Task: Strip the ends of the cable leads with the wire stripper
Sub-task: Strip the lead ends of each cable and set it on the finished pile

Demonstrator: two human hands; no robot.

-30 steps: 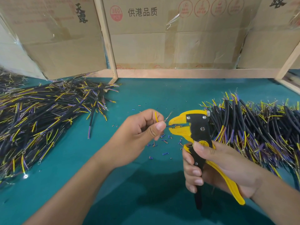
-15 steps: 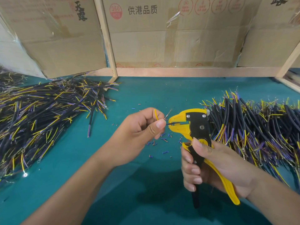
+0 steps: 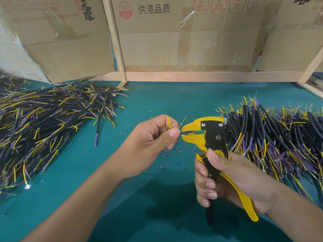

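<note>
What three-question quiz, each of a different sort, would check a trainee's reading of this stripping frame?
1. True or false: the wire stripper is in the left hand.
2. Which lead sits in the stripper's jaws? A the yellow lead; B the blue lead; C none.
3. Fill in: the bits of stripped insulation lie on the ___ table mat.

Key: 1 false, the right hand grips it. 2 B. 3 teal.
</note>
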